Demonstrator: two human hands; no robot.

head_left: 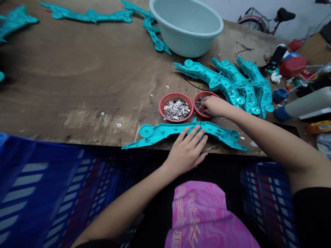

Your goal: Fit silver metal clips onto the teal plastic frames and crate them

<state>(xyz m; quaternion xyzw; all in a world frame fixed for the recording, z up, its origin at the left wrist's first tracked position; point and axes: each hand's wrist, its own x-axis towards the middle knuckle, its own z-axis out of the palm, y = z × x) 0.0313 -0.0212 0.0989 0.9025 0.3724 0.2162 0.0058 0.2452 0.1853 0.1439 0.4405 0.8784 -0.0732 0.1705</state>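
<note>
A long teal plastic part [168,130] lies along the table's near edge, its ribbed side facing up. My left hand [187,146] rests on its middle with the fingers spread out. My right hand [213,106] reaches into the smaller-looking red basket [198,112], which holds small metal pieces. Its fingertips are down among the pieces, and whatever they pinch is hidden. Just left of it stands another red basket [160,107] filled with shiny metal clips [177,109].
Several teal parts [219,82] are stacked at the right, others [90,15] lie at the back left. A pale basin [186,41] stands behind. Bottles and clutter [305,103] crowd the right side. Blue crates [38,189] flank me below the table [77,75].
</note>
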